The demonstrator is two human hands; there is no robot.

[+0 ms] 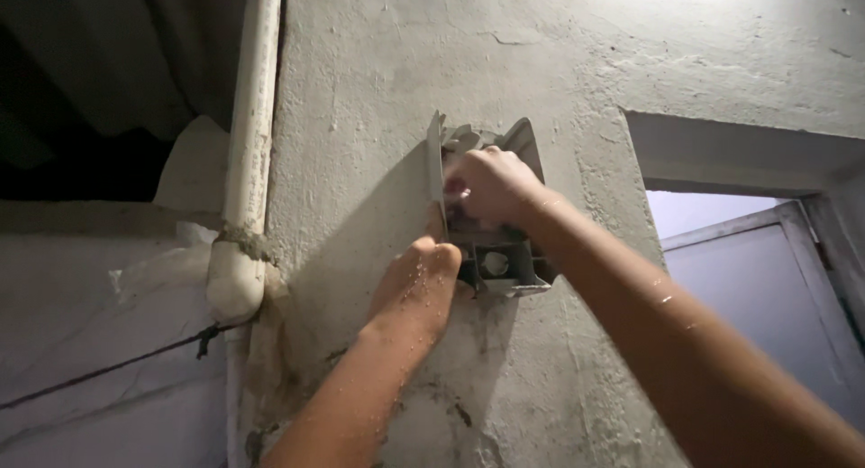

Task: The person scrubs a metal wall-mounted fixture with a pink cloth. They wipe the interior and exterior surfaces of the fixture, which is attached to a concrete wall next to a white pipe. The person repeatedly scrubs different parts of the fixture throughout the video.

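Note:
A grey plastic box (505,268) is set into a recess in the rough plastered wall (378,90). A thin grey cover plate (435,162) stands out edge-on at the box's left side. My right hand (487,184) reaches into the upper part of the box with its fingers curled; what they grip is hidden. My left hand (416,283) presses against the lower left edge of the box, by the bottom of the plate. Both hands are speckled with wet plaster.
A white drain pipe (250,117) runs down the wall's left edge to a bend (232,283). A thin dark wire (108,369) crosses the lower left wall. A recessed opening with a grey frame (766,252) lies to the right.

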